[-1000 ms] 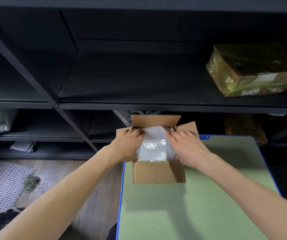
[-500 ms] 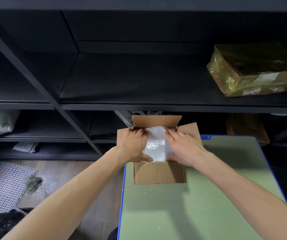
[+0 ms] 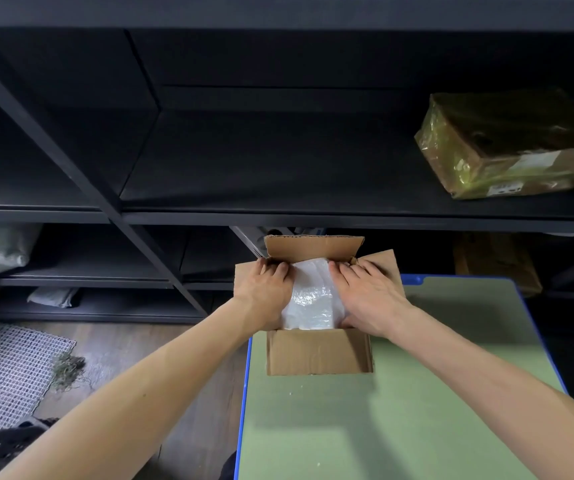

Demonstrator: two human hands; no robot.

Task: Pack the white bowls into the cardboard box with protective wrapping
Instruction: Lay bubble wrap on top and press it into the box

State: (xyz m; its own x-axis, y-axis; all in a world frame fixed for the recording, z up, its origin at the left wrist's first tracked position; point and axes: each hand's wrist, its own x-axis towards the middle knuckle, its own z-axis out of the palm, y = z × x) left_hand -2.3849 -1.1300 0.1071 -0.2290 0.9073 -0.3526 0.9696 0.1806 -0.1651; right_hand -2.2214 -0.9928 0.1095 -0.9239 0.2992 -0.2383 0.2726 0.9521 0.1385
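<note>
An open cardboard box (image 3: 318,355) stands at the far left corner of the green table (image 3: 382,427), its flaps spread outward. Inside it lies a white bundle in bubble wrap (image 3: 311,296); no bowl shows through the wrap. My left hand (image 3: 266,296) lies on the bundle's left side, fingers straight and pointing away from me. My right hand (image 3: 368,299) presses on its right side in the same way, with the thumb at the bundle's near edge. Both hands cover the box's side flaps.
Black shelving (image 3: 278,216) rises right behind the box. A parcel in yellowish film (image 3: 514,143) sits on the upper shelf at the right, with another brown parcel (image 3: 493,261) below. On the wooden floor to the left lies a mesh mat (image 3: 4,372).
Both hands have slid a little inward over the wrapped bundle and stay pressed on it. The box has not moved on the table.
</note>
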